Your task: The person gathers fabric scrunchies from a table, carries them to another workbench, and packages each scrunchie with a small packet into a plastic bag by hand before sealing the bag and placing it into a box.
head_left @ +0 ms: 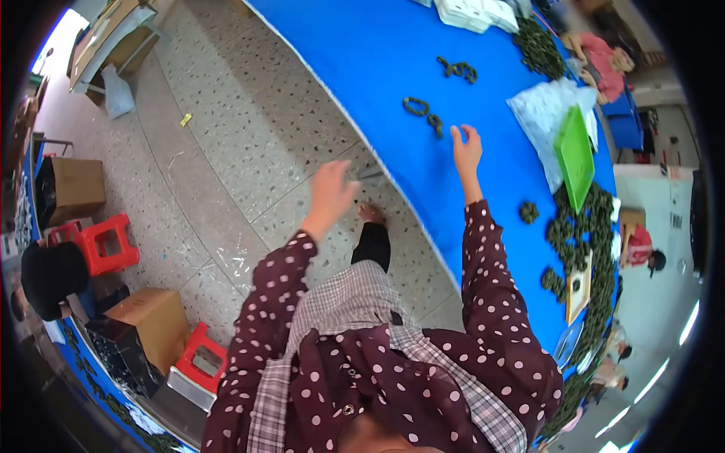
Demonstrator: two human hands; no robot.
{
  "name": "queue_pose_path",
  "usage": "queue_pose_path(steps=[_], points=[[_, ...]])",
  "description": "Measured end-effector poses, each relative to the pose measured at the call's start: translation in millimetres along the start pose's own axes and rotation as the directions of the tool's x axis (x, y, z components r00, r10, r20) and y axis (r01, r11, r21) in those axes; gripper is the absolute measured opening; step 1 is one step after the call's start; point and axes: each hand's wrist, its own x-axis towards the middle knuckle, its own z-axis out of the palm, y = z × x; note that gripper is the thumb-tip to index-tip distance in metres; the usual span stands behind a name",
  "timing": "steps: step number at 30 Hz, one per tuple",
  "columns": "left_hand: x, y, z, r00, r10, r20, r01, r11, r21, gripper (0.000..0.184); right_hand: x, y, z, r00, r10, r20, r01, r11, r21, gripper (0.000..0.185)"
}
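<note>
My left hand hangs over the speckled floor, left of the blue table's edge, slightly blurred, with its fingers apart and nothing in it. My right hand is over the blue table, fingers apart and empty. Just beyond the right hand lie a small dark green looped piece and a dark green ring. More dark green pieces lie farther back. To the right are a clear plastic bag and a tilted green tray.
Heaps of dark green pieces line the table's right side, near a small framed tray. A person in pink is at the far side. Red stools and cardboard boxes stand at left. A bare foot shows below.
</note>
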Motion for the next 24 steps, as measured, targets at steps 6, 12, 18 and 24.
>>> queue_pose_path(steps=[6, 12, 18, 24], points=[[182.8, 126.9, 110.7, 0.991, 0.133, 0.023, -0.135, 0.986, 0.098, 0.072, 196.1, 40.3, 93.5, 0.979, -0.203, 0.025, 0.201, 0.934, -0.294, 0.071], [196.6, 88.9, 183.6, 0.984, 0.179, -0.006, -0.172, 0.954, 0.247, 0.029, 225.6, 48.3, 154.2, 0.952, -0.014, 0.307, 0.158, 0.879, -0.451, 0.076], [124.9, 59.7, 158.5, 0.986, 0.120, -0.113, -0.068, 0.920, 0.387, 0.014, 169.7, -5.5, 178.9, 0.770, -0.539, 0.341, 0.608, 0.782, -0.139, 0.014], [-35.5, 23.6, 62.9, 0.900, -0.318, -0.299, 0.293, 0.948, -0.127, 0.023, 27.4, -379.5, 161.4, 0.335, -0.878, 0.342, 0.442, 0.467, 0.765, 0.040]])
